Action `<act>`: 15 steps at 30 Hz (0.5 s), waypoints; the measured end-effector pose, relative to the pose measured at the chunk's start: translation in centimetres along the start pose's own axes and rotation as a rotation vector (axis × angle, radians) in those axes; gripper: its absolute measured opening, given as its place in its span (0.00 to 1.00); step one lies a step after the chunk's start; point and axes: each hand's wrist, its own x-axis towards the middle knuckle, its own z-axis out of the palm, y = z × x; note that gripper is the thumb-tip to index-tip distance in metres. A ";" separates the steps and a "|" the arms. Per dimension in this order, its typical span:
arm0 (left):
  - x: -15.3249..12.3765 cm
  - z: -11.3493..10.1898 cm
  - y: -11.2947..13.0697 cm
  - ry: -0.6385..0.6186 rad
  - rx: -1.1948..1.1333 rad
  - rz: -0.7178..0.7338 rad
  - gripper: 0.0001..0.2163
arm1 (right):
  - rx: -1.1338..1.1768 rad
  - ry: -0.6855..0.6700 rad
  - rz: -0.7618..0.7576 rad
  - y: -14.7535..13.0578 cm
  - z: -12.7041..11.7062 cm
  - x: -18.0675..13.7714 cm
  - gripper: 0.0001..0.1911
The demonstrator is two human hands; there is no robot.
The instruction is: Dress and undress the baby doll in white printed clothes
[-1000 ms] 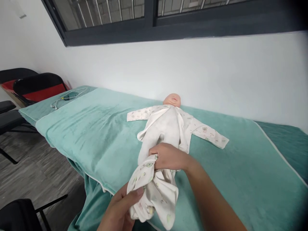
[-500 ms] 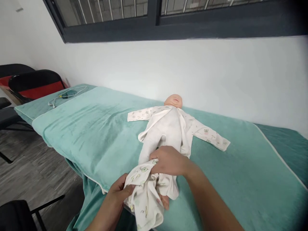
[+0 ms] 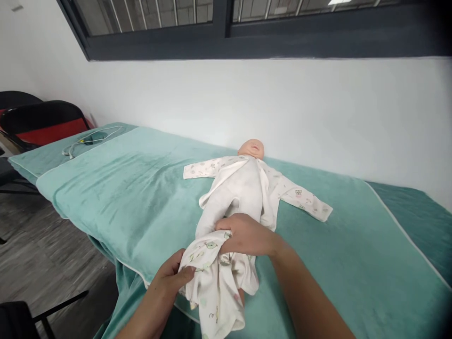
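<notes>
A baby doll (image 3: 252,149) lies on its back on the green-covered bed. It wears a white printed top (image 3: 243,176), open at the front, with both sleeves spread wide. Bunched around its lower legs are white printed baby pants (image 3: 219,292). My left hand (image 3: 173,273) pinches the pants' edge on the left, thumb on top. Between the doll's legs, my right hand (image 3: 245,234) grips the upper edge of the same pants, its fingertips partly hidden by the cloth. One lower leg of the doll shows beneath the fabric; its foot is mostly covered.
The bed's green cover (image 3: 116,188) hangs over the near edge. A coiled white cable (image 3: 76,146) lies at the far left end. Black and red chairs (image 3: 45,122) stand beyond it, and a dark chair (image 3: 21,320) is at the lower left. A wall with a window (image 3: 226,42) backs the bed.
The view has shifted slightly. The pants have moved a little over the doll's foot, which shows less now. Both hands keep their hold on the cloth.
</notes>
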 end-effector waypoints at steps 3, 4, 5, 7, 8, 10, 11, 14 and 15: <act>0.5 -0.1 0.3 -0.022 0.090 0.084 0.13 | 0.048 0.000 0.004 -0.1 -0.3 -0.2 0.11; 0.8 -0.1 0.4 -0.025 0.141 0.117 0.14 | 0.060 0.001 0.007 -0.2 -0.4 -0.3 0.11; 1.0 -0.2 0.6 -0.023 0.195 0.148 0.15 | 0.071 0.003 0.011 -0.3 -0.5 -0.3 0.12; 1.5 -0.2 0.9 -0.006 0.303 0.206 0.16 | 0.086 0.010 0.014 -0.4 -0.6 -0.4 0.14; 1.8 -0.2 1.0 0.007 0.350 0.233 0.17 | 0.085 0.011 0.012 -0.4 -0.7 -0.4 0.15; 2.4 0.0 1.2 0.044 0.416 0.283 0.18 | 0.073 0.004 0.006 -0.4 -0.7 -0.4 0.14; 2.8 0.0 1.3 0.061 0.431 0.307 0.18 | 0.067 -0.005 0.004 -0.4 -0.7 -0.4 0.13; 4.1 0.1 1.5 0.079 0.421 0.363 0.18 | 0.056 -0.023 0.010 -0.4 -0.8 -0.4 0.11; 4.6 0.0 1.5 0.081 0.419 0.374 0.19 | 0.054 -0.024 0.012 -0.5 -0.8 -0.4 0.11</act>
